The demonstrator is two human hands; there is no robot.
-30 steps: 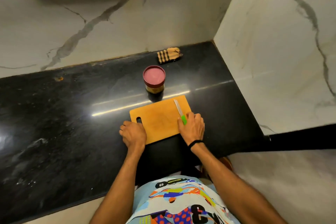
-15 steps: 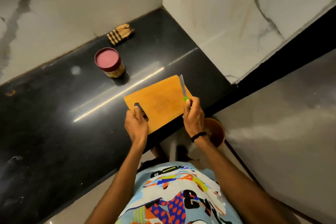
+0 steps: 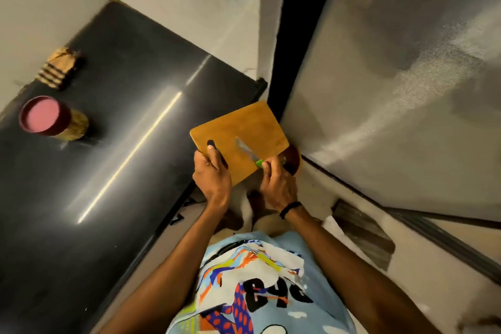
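Note:
My left hand (image 3: 212, 175) grips a yellow-brown wooden cutting board (image 3: 244, 127) at its handle slot and holds it off the black counter's (image 3: 113, 122) right end, tilted over the floor. A knife with a green handle (image 3: 248, 151) is gripped by my right hand (image 3: 276, 183); its steel blade lies against the board's face, tip pointing up-left. Below the board's right edge a round brown container (image 3: 294, 161) shows partly, mostly hidden by the board and my right hand.
A jar with a red lid (image 3: 44, 115) stands on the counter at the left. A striped tan bundle (image 3: 58, 68) lies by the back wall. A grey panel (image 3: 406, 89) rises at the right past a dark gap. A grey mat (image 3: 363, 233) lies on the floor.
The board has been lifted off the counter and carried right, past the counter's edge. The knife blade has turned onto the board's face. My view has swung right and down.

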